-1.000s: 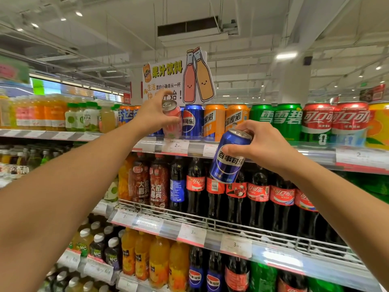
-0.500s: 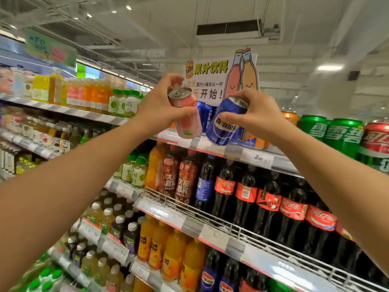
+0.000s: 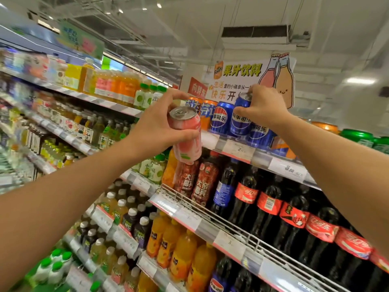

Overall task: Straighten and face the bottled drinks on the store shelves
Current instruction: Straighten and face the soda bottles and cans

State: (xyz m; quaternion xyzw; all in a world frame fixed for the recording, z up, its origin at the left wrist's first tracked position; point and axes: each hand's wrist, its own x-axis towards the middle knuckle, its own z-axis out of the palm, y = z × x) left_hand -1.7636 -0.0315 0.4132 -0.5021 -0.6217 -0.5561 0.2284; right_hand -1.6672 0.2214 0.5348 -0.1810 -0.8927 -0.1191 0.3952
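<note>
Her left hand (image 3: 160, 125) grips a pink can (image 3: 187, 137); at two o'clock, the right hand (image 3: 263, 106) grasps a blue can (image 3: 241, 121) on the top shelf (image 3: 237, 149).

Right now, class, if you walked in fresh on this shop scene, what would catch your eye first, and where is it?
First, the two hands raised at the top shelf: the left hand grips a pink can held clear of the shelf, and the right hand holds a blue Pepsi can among the other blue cans. Next, the cartoon juice sign just above, and the row of dark cola bottles below.
</note>
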